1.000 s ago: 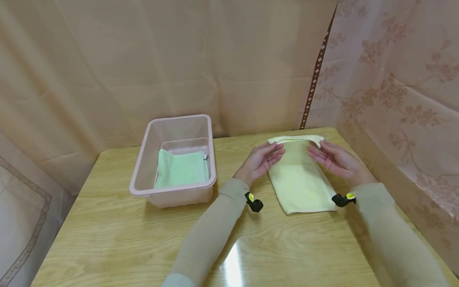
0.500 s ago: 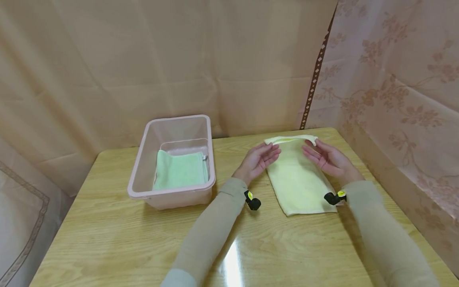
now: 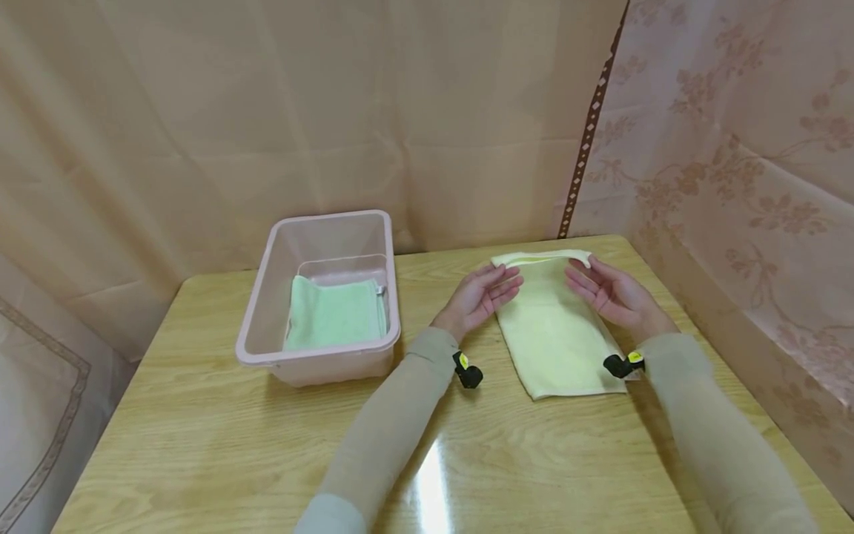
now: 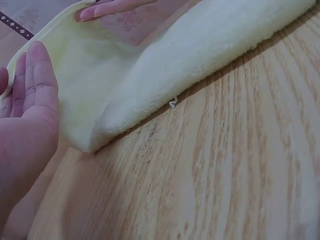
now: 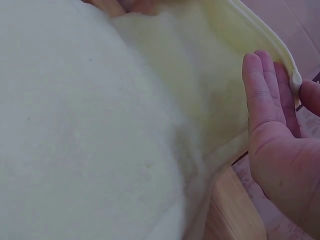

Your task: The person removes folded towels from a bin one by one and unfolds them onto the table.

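Note:
A pale yellow towel point(image 3: 560, 334) lies on the right side of the table, its far edge lifted off the wood. My left hand point(image 3: 477, 299) pinches the left corner of that edge between thumb and fingers. At the opposite corner, my right hand point(image 3: 615, 298) does the same; in the right wrist view its thumb and fingers meet on the hemmed corner point(image 5: 295, 80). Between the two hands the raised edge sags a little. The near part of the towel rests flat, and a small white label shows by the right wrist.
A pale pink plastic basin point(image 3: 319, 357) stands on the left of the wooden table point(image 3: 267, 460). Inside it lies a folded mint green towel point(image 3: 336, 315). Beige curtains point(image 3: 333, 111) hang behind the table, and a patterned cloth point(image 3: 754, 193) borders its right side.
Both hands have shifted slightly left with the towel's raised edge since one second ago, the right hand a bit more. Over the last half second they hold nearly still.

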`<act>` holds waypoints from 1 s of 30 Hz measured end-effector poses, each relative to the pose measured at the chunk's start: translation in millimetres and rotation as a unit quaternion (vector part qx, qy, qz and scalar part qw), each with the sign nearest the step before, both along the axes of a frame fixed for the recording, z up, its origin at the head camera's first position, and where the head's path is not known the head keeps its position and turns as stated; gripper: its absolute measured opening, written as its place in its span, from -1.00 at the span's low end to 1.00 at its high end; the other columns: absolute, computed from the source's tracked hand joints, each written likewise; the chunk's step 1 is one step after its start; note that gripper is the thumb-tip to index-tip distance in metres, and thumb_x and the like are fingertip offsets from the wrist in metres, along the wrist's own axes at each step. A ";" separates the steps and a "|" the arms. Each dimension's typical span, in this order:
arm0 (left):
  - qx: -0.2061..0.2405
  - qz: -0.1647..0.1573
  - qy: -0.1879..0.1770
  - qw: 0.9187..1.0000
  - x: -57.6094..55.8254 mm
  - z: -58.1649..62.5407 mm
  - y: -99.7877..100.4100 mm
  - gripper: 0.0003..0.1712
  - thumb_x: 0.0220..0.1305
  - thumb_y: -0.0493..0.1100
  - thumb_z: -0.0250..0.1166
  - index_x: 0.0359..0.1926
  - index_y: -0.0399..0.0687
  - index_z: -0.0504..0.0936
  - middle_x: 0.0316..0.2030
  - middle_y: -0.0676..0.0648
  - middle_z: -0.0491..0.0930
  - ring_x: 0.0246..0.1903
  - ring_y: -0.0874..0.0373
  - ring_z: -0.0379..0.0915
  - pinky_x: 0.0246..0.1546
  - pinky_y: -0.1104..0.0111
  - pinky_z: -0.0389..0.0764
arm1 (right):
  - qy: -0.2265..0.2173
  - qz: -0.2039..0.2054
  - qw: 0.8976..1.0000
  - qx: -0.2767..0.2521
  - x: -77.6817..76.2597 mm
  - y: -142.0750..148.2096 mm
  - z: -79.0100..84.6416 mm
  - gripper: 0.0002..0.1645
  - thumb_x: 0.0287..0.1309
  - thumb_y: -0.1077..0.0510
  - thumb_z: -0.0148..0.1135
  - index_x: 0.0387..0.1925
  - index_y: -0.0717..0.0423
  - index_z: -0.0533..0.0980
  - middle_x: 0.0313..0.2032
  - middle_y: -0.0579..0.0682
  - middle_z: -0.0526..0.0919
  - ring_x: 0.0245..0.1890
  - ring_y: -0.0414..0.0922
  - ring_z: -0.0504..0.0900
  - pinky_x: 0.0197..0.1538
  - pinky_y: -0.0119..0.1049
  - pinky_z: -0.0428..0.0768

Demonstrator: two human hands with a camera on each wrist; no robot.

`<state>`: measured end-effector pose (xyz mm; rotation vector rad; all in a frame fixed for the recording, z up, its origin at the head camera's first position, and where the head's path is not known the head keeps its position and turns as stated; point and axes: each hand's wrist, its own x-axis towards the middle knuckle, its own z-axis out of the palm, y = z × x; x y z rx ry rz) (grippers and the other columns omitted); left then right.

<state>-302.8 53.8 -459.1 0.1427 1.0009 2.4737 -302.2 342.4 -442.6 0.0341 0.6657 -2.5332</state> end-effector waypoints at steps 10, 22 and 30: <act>0.008 -0.011 0.004 1.000 -1.6 -0.7 0.7 -0.89 0.59 -0.23 0.03 -0.08 -0.10 0.50 0.43 -0.42 0.19 0.02 0.02 0.66 0.16 0.22 0.57 | 0.017 0.006 1.000 -0.014 -2.0 1.4 -2.6 -0.68 0.60 0.22 -0.17 -0.06 0.30 0.52 0.15 0.21 0.62 0.27 0.10 0.54 0.42 -0.06 0.24; -0.008 -0.030 -0.010 0.999 -0.1 -4.4 1.7 -0.17 0.58 -0.09 0.09 0.64 -0.01 -0.17 0.49 -0.36 0.14 0.39 -0.30 0.22 0.35 -0.05 0.32 | 0.098 0.038 0.994 -0.037 -0.1 2.3 -14.5 -0.52 0.64 0.14 -0.29 0.43 0.02 0.32 0.59 -0.14 0.01 0.57 -0.03 -0.32 0.48 -0.02 -0.40; -0.015 -0.035 -0.013 0.999 2.9 -6.7 1.8 -0.18 0.57 -0.07 0.09 0.63 -0.01 -0.14 0.51 -0.35 0.10 0.41 -0.30 0.19 0.37 -0.06 0.28 | 0.092 0.049 0.994 -0.042 -1.2 7.8 -15.6 -0.50 0.64 0.14 -0.34 0.42 0.11 0.32 0.45 0.03 0.32 0.56 0.06 -0.05 0.47 -0.05 -0.40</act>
